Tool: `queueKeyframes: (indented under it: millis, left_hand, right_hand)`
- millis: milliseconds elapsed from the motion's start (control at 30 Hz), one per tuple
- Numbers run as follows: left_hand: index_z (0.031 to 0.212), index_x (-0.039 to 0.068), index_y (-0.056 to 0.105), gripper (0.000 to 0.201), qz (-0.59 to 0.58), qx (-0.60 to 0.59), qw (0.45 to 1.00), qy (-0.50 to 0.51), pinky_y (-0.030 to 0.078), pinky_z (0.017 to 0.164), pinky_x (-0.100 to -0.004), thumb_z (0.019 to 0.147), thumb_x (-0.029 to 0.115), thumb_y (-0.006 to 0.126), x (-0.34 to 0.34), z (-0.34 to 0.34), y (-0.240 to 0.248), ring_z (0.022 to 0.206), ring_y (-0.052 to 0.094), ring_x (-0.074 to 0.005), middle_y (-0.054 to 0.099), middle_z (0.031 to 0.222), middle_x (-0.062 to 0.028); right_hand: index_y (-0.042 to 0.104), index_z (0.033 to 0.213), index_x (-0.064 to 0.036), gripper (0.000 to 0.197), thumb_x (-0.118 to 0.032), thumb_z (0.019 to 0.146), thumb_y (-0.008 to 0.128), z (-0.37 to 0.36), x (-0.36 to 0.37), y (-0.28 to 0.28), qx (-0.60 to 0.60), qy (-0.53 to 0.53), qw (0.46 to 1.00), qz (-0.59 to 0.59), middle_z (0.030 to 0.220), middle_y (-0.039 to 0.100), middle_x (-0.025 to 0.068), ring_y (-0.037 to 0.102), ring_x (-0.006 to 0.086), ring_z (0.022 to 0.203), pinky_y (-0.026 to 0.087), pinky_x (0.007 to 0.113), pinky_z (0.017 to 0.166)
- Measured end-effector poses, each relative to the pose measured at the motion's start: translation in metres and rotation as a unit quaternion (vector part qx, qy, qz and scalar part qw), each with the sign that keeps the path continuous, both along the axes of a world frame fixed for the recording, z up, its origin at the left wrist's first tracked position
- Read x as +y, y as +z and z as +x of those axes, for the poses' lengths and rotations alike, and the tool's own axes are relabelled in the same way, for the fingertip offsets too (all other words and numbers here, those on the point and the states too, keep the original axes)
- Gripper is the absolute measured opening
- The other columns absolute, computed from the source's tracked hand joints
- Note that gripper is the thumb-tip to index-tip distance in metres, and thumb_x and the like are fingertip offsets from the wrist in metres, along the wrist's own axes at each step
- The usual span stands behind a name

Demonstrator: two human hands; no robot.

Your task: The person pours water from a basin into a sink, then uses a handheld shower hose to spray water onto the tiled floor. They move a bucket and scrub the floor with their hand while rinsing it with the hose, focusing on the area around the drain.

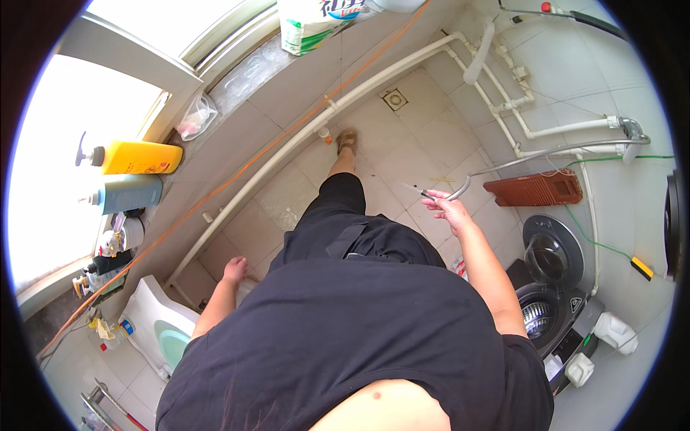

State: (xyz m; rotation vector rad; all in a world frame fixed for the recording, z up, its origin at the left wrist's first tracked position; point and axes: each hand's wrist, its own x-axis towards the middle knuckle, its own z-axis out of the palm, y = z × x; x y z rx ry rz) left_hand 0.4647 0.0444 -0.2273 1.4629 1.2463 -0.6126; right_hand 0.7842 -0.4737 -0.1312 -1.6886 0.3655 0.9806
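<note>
My right hand (447, 210) is closed round the end part of a thin grey hose (496, 167), whose dark tip points to the left over the floor. A pale streak shows just past the tip; I cannot tell whether it is water. The hose runs back to a tap (632, 131) on the right wall. My left hand (236, 269) hangs low at my left side, fingers curled in, with nothing seen in it. Just beyond it, partly behind my body, is a whitish thing I cannot make out. One foot in a brown sandal (346, 141) is forward on the tiles.
A floor drain (394, 100) lies ahead in the tiled floor (287, 205). White pipes (251, 169) run along the left wall. A washbasin (147, 316) stands at left; pump bottles (140, 157) line the sill. At right are a brown washboard (535, 189) and an open washing machine (539, 316).
</note>
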Motion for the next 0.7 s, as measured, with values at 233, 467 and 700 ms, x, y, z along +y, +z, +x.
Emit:
queueKeyframes:
  millis: [233,467,700]
  left_hand:
    - [0.101,0.007,0.051,0.026,0.050,0.084,0.995,-0.006,0.039,0.054,-0.0273,0.082,0.025,0.049,-0.017,-0.029,0.050,0.060,0.046,-0.0093,0.050,0.070,0.0016]
    - [0.112,0.006,0.046,0.033,-0.014,-0.020,0.999,-0.039,0.040,0.059,-0.0236,0.084,0.023,0.048,-0.013,0.060,0.059,0.075,0.050,-0.0097,0.055,0.089,-0.0016]
    - [0.116,0.006,0.044,0.037,-0.024,-0.086,0.989,-0.114,0.039,0.066,-0.0213,0.084,0.023,0.049,-0.028,0.133,0.090,0.083,0.051,-0.0101,0.056,0.101,-0.0035]
  right_hand:
    - [0.047,0.115,-0.0082,0.038,-0.019,0.079,0.042,-0.004,0.004,-0.005,0.017,-0.017,1.000,0.015,0.098,0.061,0.0026,0.052,0.0089,0.084,0.039,0.023,0.068]
    - [0.050,0.113,-0.0109,0.036,-0.020,0.079,0.043,-0.025,-0.005,-0.011,0.014,-0.035,0.999,0.010,0.099,0.060,0.0017,0.050,0.0107,0.085,0.038,0.026,0.071]
    - [0.052,0.112,-0.0133,0.035,-0.021,0.078,0.045,-0.046,-0.010,-0.033,0.027,-0.069,0.997,-0.024,0.099,0.060,0.0017,0.049,0.0112,0.086,0.037,0.030,0.074]
